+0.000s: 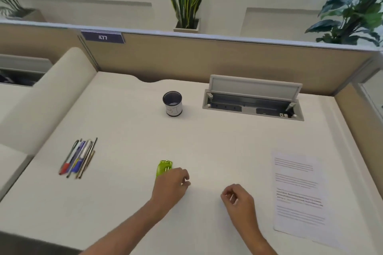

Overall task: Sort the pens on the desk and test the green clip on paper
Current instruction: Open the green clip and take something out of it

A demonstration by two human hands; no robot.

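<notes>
A green clip [163, 167] lies on the white desk [207, 147] near the middle front. My left hand [170, 186] rests right behind it, fingers curled, and covers the clip's near end; whether it grips the clip is unclear. My right hand [238, 197] hovers loosely curled and holds nothing, to the right of the clip. A bundle of several pens [79, 158] lies side by side at the left. A printed sheet of paper [300, 192] lies flat at the right. A dark mesh pen cup [172, 104] with a white label stands upright at the back centre.
An open cable hatch [252, 101] with its lid raised is set into the desk at the back right. A beige partition [207, 58] walls the back and right. A cushioned divider [47, 99] borders the left side. Potted plants stand beyond the partition.
</notes>
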